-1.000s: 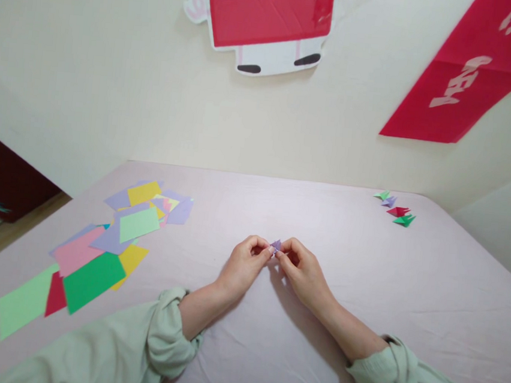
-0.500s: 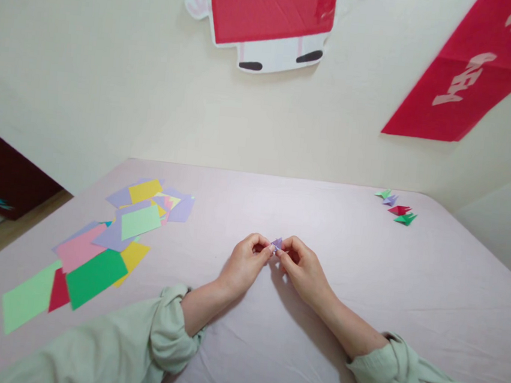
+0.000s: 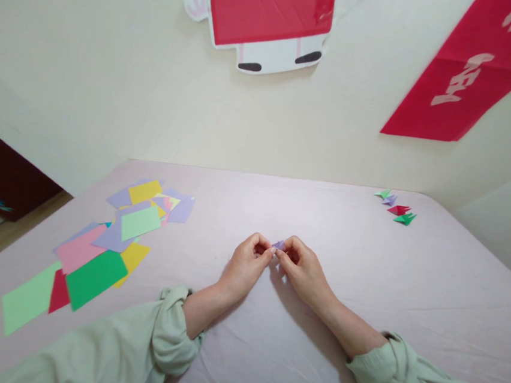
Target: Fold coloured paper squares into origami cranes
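A small folded piece of purple paper (image 3: 278,245) is pinched between my two hands, just above the middle of the table. My left hand (image 3: 248,263) grips its left side between thumb and forefinger. On the other side, the thumb and forefinger of my right hand (image 3: 305,265) close on it. Most of the folded paper is covered by the fingertips, so its full shape is hidden.
Loose coloured paper sheets, among them a green sheet (image 3: 96,278) and a pink sheet (image 3: 80,248), overlap at the left. Several small folded paper pieces, including a red one (image 3: 399,210), line the far right. A wall (image 3: 262,126) rises behind the table (image 3: 254,203).
Both hands stay nearly in place, fingers still pinching the purple paper. The paper has shifted very slightly, and a little less of it shows between the fingertips.
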The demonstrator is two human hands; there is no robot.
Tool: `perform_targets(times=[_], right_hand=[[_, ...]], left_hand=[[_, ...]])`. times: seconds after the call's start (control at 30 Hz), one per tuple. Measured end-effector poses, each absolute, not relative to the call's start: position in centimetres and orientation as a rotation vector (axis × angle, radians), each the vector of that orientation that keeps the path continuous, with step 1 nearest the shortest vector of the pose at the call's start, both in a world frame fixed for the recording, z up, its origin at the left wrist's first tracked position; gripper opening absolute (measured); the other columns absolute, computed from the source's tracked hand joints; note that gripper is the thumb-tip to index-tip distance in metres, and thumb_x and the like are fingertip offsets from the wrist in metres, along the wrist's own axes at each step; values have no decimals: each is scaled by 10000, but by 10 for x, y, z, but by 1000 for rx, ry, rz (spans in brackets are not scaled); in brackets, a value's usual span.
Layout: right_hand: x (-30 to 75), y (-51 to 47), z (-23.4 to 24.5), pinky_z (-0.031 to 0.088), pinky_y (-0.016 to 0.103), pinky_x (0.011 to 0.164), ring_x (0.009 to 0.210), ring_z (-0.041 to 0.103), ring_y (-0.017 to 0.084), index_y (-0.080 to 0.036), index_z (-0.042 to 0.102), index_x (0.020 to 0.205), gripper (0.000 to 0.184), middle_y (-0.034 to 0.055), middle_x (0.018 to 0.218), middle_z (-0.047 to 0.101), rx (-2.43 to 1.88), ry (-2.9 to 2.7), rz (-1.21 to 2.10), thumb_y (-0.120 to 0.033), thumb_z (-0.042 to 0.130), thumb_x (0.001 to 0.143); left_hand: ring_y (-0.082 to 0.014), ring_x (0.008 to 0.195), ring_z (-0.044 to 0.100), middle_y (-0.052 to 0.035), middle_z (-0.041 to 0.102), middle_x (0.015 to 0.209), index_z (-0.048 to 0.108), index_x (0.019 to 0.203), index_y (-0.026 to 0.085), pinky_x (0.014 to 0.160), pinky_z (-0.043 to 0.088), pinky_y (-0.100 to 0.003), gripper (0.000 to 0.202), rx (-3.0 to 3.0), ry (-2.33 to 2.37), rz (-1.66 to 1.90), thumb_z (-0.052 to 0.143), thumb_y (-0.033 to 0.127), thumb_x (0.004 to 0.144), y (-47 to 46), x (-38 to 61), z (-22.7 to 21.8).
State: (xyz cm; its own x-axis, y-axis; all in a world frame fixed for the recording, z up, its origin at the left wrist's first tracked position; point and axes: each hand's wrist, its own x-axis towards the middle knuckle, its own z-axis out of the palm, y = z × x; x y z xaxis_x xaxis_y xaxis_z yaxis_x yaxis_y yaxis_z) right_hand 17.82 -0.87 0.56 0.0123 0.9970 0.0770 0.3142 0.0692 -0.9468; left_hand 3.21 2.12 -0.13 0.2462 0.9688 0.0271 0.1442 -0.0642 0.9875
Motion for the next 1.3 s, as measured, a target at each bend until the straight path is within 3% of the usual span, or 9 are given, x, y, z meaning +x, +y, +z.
perform_targets(times=[0.17, 0.3, 0.63, 1.3], right_hand=[[178, -9, 5, 369, 242, 521, 517, 496, 117, -212, 490, 769, 173, -57, 590, 507, -1378, -1449, 962, -325, 550, 885], [179, -10, 7, 367, 240, 524, 521, 493, 117, -212, 493, 768, 151, -57, 584, 511, -1389, -1470, 948, -298, 550, 879], [180, -9, 7, 375, 242, 527, 521, 510, 120, -209, 528, 804, 132, -52, 598, 544, -1391, -1481, 957, -306, 536, 893], [182, -8, 7, 436, 265, 671, 701, 580, 144, -190, 584, 795, 123, -14, 735, 620, -1286, -1444, 988, -261, 547, 888]], left_hand=[[-129, 750, 594, -13, 632, 867, 585, 934, 180, 707, 472, -249, 163, 1343, 1026, 997, 637, 244, 793, 20, 34, 0], [-149, 796, 594, -26, 655, 843, 633, 837, 164, 752, 461, -258, 101, 1429, 1008, 952, 612, 262, 818, 20, 33, 3], [-111, 634, 500, 29, 552, 672, 578, 747, 168, 614, 394, -223, 118, 1356, 998, 940, 600, 273, 796, 23, 34, 7], [-105, 626, 545, 12, 609, 706, 598, 832, 161, 590, 400, -222, 137, 1234, 1040, 896, 611, 286, 777, 24, 32, 10]])
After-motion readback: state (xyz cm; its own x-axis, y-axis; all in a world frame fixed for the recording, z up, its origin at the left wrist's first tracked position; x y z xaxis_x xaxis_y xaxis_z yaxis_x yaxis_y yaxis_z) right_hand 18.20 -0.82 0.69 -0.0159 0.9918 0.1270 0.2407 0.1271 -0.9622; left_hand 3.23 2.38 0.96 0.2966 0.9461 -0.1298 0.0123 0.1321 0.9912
